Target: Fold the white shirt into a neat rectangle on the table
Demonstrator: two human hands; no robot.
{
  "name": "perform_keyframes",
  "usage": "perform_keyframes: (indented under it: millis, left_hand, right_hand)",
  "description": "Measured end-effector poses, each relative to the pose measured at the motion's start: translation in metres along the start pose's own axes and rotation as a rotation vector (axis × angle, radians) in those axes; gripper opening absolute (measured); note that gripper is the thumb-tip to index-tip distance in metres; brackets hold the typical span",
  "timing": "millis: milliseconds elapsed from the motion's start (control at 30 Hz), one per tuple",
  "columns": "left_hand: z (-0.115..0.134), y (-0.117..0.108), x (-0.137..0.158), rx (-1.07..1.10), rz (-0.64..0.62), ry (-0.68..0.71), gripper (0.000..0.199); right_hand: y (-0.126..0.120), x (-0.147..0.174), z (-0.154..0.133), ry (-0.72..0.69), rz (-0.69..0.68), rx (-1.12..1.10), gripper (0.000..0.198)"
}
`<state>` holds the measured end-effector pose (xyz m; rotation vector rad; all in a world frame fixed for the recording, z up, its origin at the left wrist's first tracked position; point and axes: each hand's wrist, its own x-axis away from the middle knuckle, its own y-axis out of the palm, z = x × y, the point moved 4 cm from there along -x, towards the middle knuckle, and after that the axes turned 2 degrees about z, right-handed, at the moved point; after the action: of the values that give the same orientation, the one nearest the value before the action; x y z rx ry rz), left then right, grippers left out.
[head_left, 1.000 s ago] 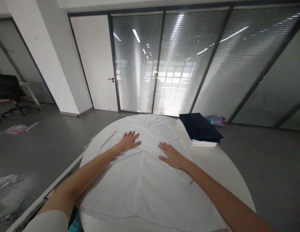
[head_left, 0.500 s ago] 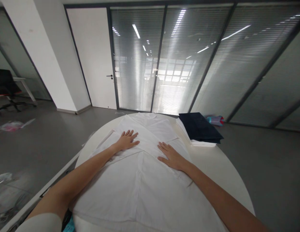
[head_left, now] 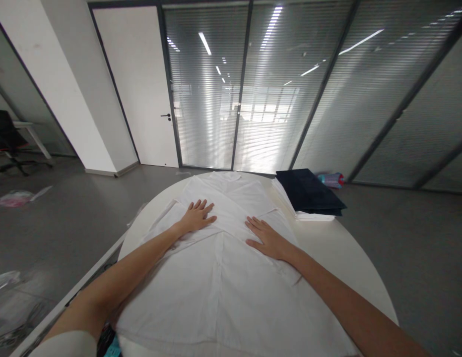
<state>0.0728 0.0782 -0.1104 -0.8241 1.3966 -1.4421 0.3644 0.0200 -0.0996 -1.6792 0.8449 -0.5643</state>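
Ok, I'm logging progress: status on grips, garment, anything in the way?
Left grip and right grip open, palms down on white garment. Garment laid out on round table. Dark-topped stack at right, blocking neither.

I can't read any words, numbers or signs here: not on the white shirt point(head_left: 231, 267) at twelve o'clock from me, the dark blue pile point(head_left: 308, 192) at one, or the white door point(head_left: 136, 89) at eleven.

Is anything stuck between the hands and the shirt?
Nothing that shows. The left hand and right hand both lie right on the shirt, fingers spread. The dark-topped stack sits apart, off to the right on the table.
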Motion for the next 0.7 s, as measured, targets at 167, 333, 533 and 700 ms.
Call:
perform_keyframes:
  millis: [167,333,533,700]
  left_hand:
    - [0.0008,0.0002,0.0013,-0.008,0.003,-0.001,0.073]
    - [0.0011,-0.0009,0.0033,-0.002,0.001,0.005,0.073]
    - [0.0019,-0.0036,0.0053,-0.007,0.006,0.006,0.073]
    - [0.0017,-0.0030,0.0049,-0.022,0.012,0.001,0.073]
  right_hand:
    - [0.0015,-0.0003,-0.0006,0.007,0.003,-0.001,0.082]
    - [-0.0007,-0.0005,-0.0045,0.024,-0.010,0.005,0.081]
    - [-0.0010,-0.0010,-0.0061,0.030,-0.038,0.018,0.083]
    - [0.0004,-0.0022,-0.0052,0.029,-0.034,0.030,0.083]
